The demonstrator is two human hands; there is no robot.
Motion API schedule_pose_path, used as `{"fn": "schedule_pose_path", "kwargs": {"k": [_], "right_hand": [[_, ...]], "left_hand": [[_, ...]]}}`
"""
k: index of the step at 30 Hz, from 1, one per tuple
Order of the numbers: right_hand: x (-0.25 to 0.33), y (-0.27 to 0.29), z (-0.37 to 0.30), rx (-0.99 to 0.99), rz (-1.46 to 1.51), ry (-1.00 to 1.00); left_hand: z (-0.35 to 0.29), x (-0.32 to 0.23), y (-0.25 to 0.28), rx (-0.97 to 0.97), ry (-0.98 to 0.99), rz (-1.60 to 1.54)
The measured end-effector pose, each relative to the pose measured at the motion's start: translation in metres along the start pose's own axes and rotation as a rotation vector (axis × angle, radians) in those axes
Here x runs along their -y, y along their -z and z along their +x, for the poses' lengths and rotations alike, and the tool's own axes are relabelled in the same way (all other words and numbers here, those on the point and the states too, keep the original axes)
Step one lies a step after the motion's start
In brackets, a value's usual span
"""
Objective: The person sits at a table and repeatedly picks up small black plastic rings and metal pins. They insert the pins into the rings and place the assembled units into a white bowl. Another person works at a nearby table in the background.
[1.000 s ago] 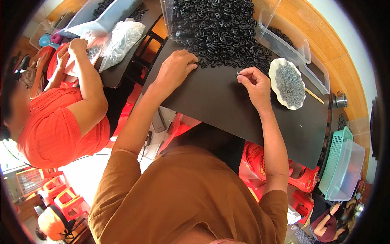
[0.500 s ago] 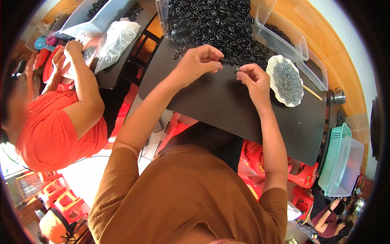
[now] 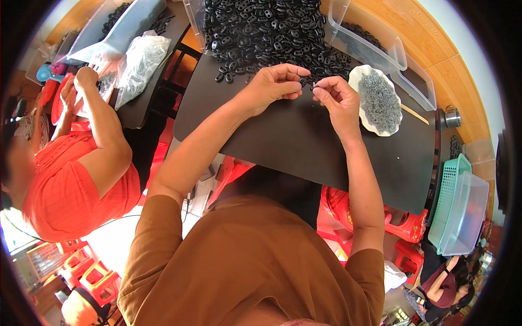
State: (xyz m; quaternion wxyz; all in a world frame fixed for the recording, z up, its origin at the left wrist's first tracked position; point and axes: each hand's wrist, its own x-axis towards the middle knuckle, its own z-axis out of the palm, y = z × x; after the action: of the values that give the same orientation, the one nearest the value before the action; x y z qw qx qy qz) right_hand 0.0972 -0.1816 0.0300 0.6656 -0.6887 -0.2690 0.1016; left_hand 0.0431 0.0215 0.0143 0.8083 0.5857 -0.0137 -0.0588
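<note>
My left hand (image 3: 272, 89) is closed in a pinch above the dark table, its thumb and index finger on a small black plastic piece that is mostly hidden. Close to its right, my right hand (image 3: 339, 96) pinches a small metal clip (image 3: 314, 85) whose exact shape is too small to make out. The two sets of fingertips are nearly together. Beyond them spreads a big heap of black oval plastic pieces with holes (image 3: 261, 32). Beside my right hand stands a pale scalloped dish (image 3: 354, 84) filled with small silvery metal parts (image 3: 380, 103).
Clear plastic bins (image 3: 403, 57) stand at the back right, and a wooden stick (image 3: 415, 114) pokes from under the dish. Green and clear baskets (image 3: 448, 204) are at the right. To the left, a person in red (image 3: 81, 179) works at another table with a plastic bag (image 3: 142, 65).
My hands have come closer together, the left one moving right and the right one slightly left. The view has shifted a little. Both pinches stay closed.
</note>
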Motion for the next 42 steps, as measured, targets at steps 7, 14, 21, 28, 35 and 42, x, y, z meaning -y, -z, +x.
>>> {"fn": "schedule_pose_path", "kwargs": {"k": [7, 14, 21, 28, 35, 42], "right_hand": [[-0.001, 0.000, 0.000, 0.004, -0.007, -0.008], [0.000, -0.002, -0.001, 0.015, 0.020, -0.002], [0.001, -0.004, -0.002, 0.015, 0.001, -0.024], [0.000, -0.002, -0.002, 0.005, -0.010, -0.007], [-0.003, -0.012, -0.004, 0.029, -0.103, 0.058], [-0.001, -0.012, -0.004, 0.007, -0.144, 0.027]], "left_hand": [[0.002, 0.008, 0.003, 0.069, -0.008, -0.267], [0.001, 0.010, 0.004, -0.016, -0.041, -0.090], [-0.004, 0.012, -0.006, 0.009, -0.078, 0.048], [-0.004, 0.007, -0.001, -0.039, -0.019, -0.089], [0.000, 0.012, 0.005, -0.077, -0.011, -0.407], [-0.004, 0.007, -0.002, -0.092, -0.025, -0.282]]}}
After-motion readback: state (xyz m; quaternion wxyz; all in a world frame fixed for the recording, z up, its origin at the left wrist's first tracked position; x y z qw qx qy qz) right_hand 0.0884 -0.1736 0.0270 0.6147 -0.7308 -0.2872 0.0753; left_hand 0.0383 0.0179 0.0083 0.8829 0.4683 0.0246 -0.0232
